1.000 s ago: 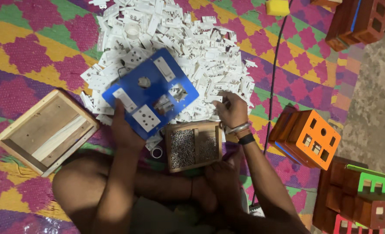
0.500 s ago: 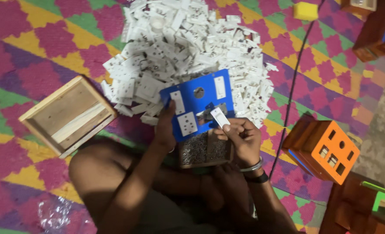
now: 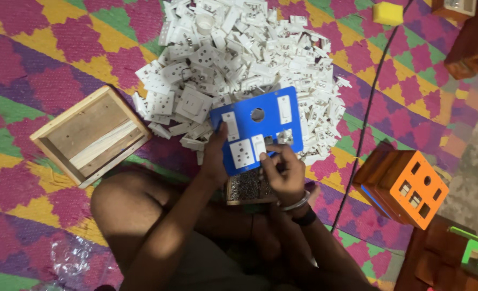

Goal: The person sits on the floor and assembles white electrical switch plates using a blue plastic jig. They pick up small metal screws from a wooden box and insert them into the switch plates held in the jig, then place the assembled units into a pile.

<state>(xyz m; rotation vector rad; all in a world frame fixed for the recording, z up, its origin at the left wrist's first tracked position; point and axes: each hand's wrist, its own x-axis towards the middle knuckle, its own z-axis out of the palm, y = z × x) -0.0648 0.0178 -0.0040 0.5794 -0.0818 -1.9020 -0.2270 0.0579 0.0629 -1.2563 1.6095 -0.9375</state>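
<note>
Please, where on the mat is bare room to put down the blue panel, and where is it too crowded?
Bare mat lies left of the pile of white switches and sockets, above the open wooden box. Another free strip lies right of the black cable, above the orange box. It is crowded around the blue panel, where the left hand and right hand work.

Dim, soft light; slight blur

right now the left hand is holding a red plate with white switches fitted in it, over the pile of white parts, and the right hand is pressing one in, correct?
Not quite: the plate is blue, not red, as the head view shows. The rest holds: the left hand grips its edge over the pile of white parts, and the right hand presses a white switch into it.
</note>
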